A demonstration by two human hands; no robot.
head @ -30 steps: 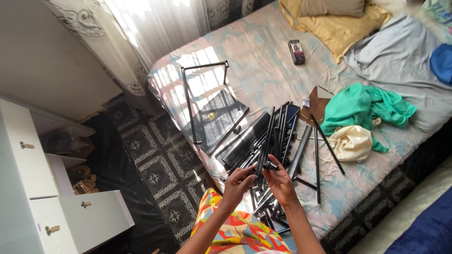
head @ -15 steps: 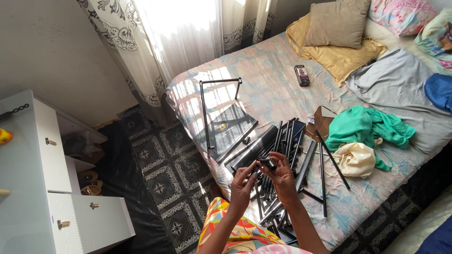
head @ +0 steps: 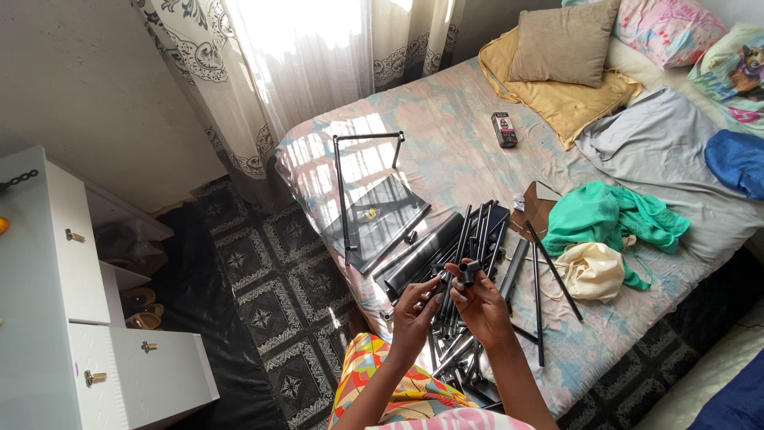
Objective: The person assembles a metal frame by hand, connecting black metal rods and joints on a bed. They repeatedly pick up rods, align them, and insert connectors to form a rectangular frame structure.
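My right hand (head: 483, 304) holds a small black plastic connector (head: 469, 272) up by the fingertips, above a heap of black tubes (head: 469, 239) on the bed's near edge. My left hand (head: 416, 311) is raised beside it, fingers curled, its fingertips close to the connector and possibly pinching a small dark piece; I cannot tell for sure. A partly joined black tube frame (head: 344, 187) lies on the bed by a black flat panel (head: 380, 219).
The bed (head: 446, 143) carries a green cloth (head: 609, 219), a cream bag (head: 593, 269), a brown cardboard piece (head: 535, 207), a small dark box (head: 502, 129), pillows (head: 567, 44) and a grey sheet (head: 660, 151). A white cabinet (head: 56, 302) stands left; patterned floor (head: 263, 287) between.
The view shifted slightly. Both hands stayed raised over the tubes; the right hand lifted the connector a little higher and turned it, the left hand's fingers stayed next to it.
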